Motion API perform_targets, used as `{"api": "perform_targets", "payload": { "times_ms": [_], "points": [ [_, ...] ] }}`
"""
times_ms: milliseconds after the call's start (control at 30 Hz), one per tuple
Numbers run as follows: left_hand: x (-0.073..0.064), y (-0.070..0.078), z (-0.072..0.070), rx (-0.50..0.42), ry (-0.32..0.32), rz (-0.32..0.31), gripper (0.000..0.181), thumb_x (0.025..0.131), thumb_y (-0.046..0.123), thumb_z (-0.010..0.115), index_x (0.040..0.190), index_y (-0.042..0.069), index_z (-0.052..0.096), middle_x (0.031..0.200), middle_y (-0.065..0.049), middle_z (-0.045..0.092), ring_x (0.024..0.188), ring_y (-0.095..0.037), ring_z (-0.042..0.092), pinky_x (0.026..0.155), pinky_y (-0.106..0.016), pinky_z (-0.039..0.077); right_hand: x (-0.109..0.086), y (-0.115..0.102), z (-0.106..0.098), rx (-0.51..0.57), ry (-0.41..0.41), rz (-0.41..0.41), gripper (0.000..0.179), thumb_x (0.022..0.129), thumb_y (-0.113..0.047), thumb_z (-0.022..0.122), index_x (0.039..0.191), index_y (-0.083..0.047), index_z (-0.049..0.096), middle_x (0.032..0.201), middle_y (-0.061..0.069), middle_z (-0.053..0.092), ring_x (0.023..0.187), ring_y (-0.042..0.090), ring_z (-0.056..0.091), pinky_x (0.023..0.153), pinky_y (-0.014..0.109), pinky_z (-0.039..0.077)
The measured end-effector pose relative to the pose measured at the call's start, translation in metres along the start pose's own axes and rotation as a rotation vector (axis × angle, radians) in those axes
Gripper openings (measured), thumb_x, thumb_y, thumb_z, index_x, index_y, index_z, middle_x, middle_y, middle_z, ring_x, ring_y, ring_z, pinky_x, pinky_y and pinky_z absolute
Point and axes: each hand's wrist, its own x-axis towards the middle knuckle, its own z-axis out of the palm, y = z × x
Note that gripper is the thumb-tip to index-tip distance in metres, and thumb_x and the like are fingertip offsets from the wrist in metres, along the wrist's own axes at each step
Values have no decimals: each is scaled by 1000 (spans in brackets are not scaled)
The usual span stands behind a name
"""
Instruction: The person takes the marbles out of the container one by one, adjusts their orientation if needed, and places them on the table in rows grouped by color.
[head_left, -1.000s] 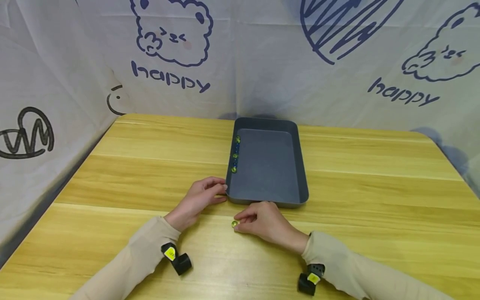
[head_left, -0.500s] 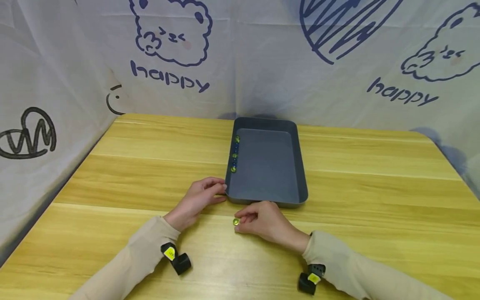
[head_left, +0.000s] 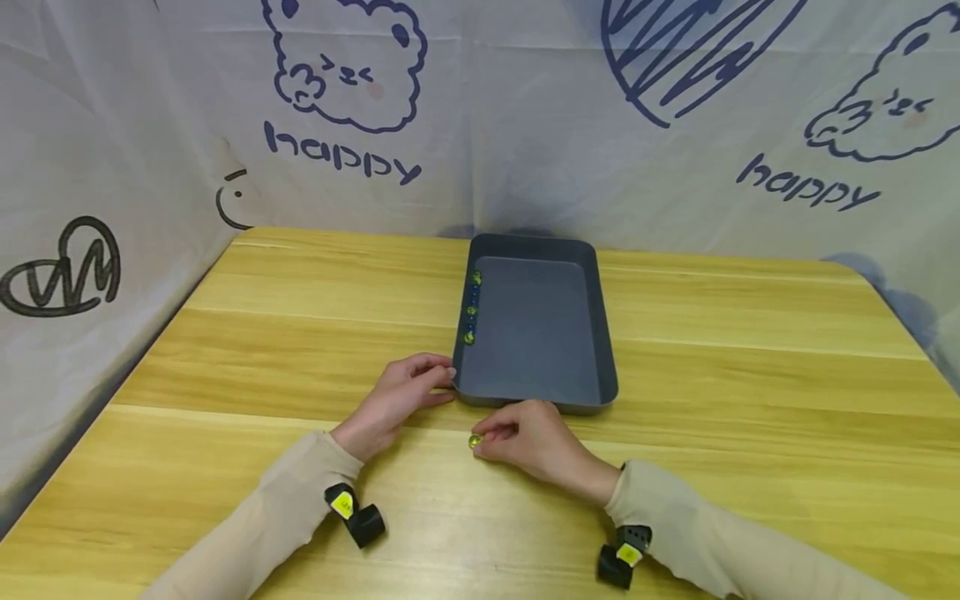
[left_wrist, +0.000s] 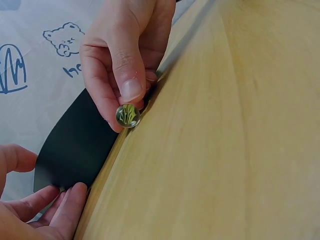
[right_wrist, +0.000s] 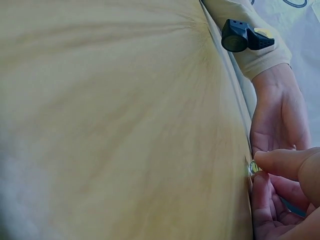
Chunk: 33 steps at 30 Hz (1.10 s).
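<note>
A clear glass marble with a yellow-green swirl (head_left: 475, 441) is pinched between thumb and fingers of my right hand (head_left: 536, 442), just in front of the tray. In the left wrist view the marble (left_wrist: 128, 115) shows at the fingertips. My left hand (head_left: 397, 400) holds the near left corner of a dark grey rectangular tray (head_left: 536, 333), thumb at the rim and other fingers lower down; the tray's wall (left_wrist: 75, 145) shows between them in the left wrist view. Along the tray's left inner side lies a row of yellow-green and blue marbles (head_left: 471, 311).
A light wood table (head_left: 750, 375) carries the tray. White cloth (head_left: 525, 125) with drawn bears and lettering hangs behind and at the left. Each wrist wears a black camera, such as the one on the left wrist (head_left: 356, 515).
The right hand's marble shifts slightly right and toward the tray, turning a little between the fingertips. My left hand and the tray stay in place.
</note>
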Motion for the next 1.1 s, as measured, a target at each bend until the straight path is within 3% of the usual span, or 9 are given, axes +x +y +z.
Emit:
{"api": "perform_targets", "payload": {
  "times_ms": [1100],
  "points": [
    [0,1,0,12,6,-10,33,97,6,50,125,-12,53,121,-22,55,108,-26,57,92,-33,54,-1,0,-1,46,-10,35,14,80,-11,77,93,-5,76,75,-4,68,68,8,62,63,22,54]
  ]
}}
